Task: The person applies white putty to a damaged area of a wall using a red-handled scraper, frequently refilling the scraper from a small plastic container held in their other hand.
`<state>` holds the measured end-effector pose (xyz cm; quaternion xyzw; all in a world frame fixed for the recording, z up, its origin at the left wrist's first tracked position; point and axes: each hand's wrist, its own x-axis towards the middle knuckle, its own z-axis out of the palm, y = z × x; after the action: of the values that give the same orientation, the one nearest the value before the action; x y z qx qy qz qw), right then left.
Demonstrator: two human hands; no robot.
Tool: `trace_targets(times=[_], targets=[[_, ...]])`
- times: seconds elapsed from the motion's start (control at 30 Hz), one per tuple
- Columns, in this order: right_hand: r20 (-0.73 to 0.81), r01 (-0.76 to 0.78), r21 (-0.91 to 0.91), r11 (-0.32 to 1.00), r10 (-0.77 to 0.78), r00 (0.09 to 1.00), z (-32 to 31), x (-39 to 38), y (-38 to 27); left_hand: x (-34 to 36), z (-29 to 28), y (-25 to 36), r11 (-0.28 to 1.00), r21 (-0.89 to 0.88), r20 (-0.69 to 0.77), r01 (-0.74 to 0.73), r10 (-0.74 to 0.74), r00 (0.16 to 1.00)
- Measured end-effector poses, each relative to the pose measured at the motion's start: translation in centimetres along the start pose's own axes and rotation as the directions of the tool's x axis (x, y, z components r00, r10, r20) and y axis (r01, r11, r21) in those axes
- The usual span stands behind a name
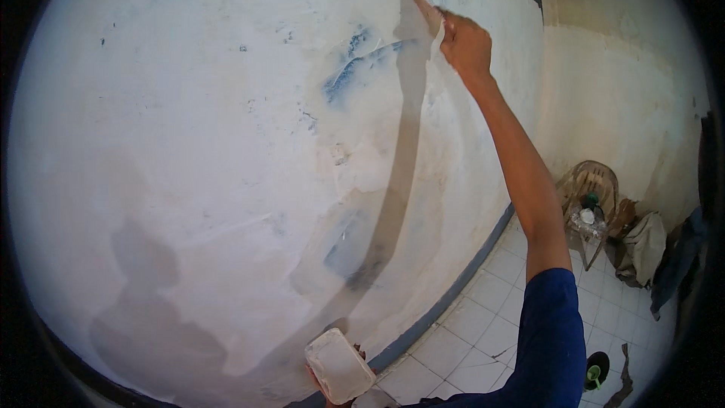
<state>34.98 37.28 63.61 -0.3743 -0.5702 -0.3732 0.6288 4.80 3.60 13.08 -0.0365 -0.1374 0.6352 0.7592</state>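
My right hand (468, 47) is stretched up and forward at the upper right, fingers closed round a putty knife (425, 9). The knife's blade is at the white wall (211, 106), and its shadow falls just left of it. Low in the middle, my left hand (361, 351) grips a rectangular, whitish-coated tray or lid (337, 366) close to the wall. Most of that hand is hidden behind it; only fingertips show at the edges. Near the knife, the wall carries a smeared bluish patch (343, 75), with damp-looking filler below.
A grey-blue skirting strip (453, 295) runs along the wall's foot above white floor tiles (483, 317). A worn chair (593, 181) with items on it stands in the right corner, beside a pale cloth (643, 245). A dark bowl with green inside (596, 370) sits on the floor.
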Motion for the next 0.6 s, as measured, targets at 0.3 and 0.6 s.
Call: trace_targets(times=[0.3,0.6], targets=[[-0.191,0.340,0.168,0.925,-0.307,0.932,-1.7,-7.1,1.5,0.7,-1.2,0.0,0.970,0.243,0.089,-0.026,0.004,0.996],[-0.118,0.192,0.155,0.969,-0.175,0.978,2.2,-0.4,1.4,2.4,-6.3,0.1,-0.226,0.946,0.251,-0.234,0.050,0.967]])
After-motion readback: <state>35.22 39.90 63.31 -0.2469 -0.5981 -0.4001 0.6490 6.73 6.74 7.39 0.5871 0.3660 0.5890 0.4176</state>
